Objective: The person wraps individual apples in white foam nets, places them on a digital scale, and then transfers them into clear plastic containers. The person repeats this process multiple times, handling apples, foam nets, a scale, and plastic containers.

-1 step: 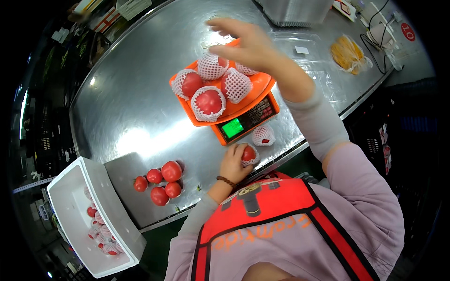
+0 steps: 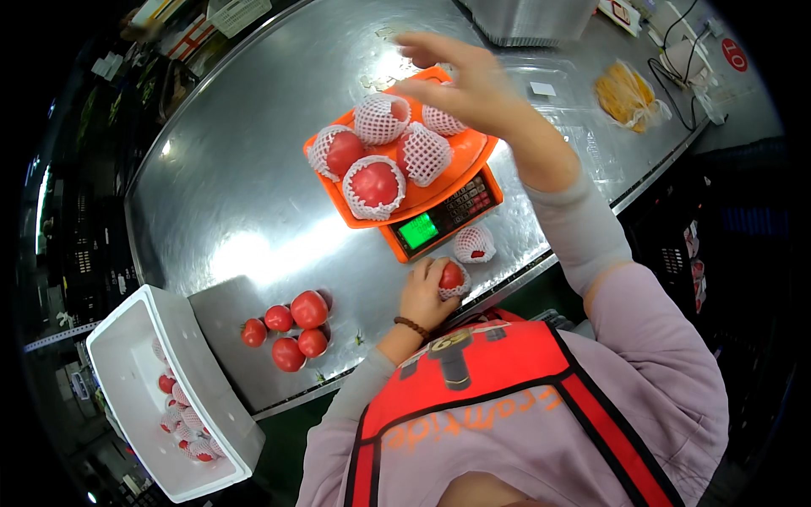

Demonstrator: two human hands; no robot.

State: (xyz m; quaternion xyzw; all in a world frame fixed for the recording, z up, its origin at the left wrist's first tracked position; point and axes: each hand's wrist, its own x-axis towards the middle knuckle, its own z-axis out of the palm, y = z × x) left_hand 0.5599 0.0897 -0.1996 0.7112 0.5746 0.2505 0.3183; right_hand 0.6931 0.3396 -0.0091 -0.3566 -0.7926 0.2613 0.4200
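My left hand (image 2: 425, 296) is closed round a red tomato (image 2: 452, 276) in a white foam net, at the table's near edge. Just beyond it lies another netted tomato (image 2: 475, 244), mostly covered by its foam. My right hand (image 2: 469, 80) hangs over the far right side of an orange scale tray (image 2: 414, 203), fingers apart and slightly blurred, with nothing visible in it. Several foam-netted tomatoes (image 2: 374, 186) rest in the tray, one partly behind my right hand. Below the tray, the scale's green display (image 2: 419, 231) is lit.
Several bare tomatoes (image 2: 309, 309) sit on the steel table (image 2: 194, 203) at left. A white foam box (image 2: 211, 372) with netted tomatoes stands at the lower left. Clear plastic packaging (image 2: 583, 156), a bag of yellow items (image 2: 625, 95) and a metal container (image 2: 536, 21) are at the far right.
My right hand has shifted slightly right over the tray, showing more of the netted tomato under it. My left hand has moved very slightly right with its tomato.
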